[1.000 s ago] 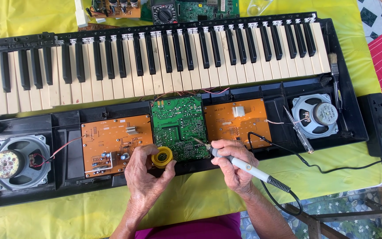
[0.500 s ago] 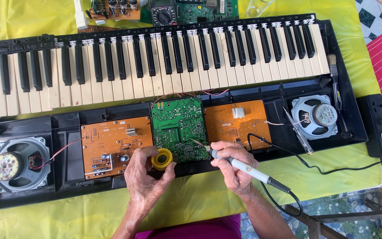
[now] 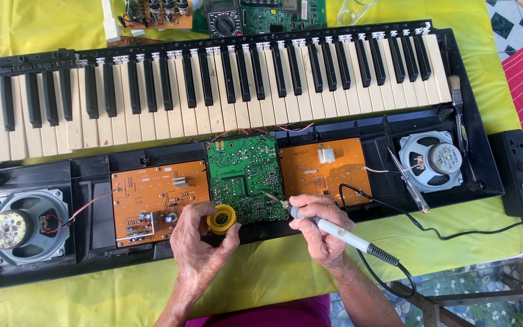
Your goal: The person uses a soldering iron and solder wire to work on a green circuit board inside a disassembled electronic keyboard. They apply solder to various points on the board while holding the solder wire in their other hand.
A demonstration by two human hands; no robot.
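Left hand [image 3: 198, 242] curled, thumb and fingers closed in a pinch, wrist angled inward. Right hand [image 3: 319, 227] closed in a pen-style grip, forearm slanting down to the right.

Free room: bare yellow cloth [image 3: 80, 303] along the near edge. Obstacles: open keyboard case [image 3: 92, 206] across the middle; left hand [image 3: 198, 245] and right hand [image 3: 319, 227] over the green circuit board [image 3: 240, 169]; black cable [image 3: 431, 230] trailing right; power strip [image 3: 519, 175] at far right

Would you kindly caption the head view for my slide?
Right hand holds soldering iron to green circuit board; left hand holds yellow solder spool.
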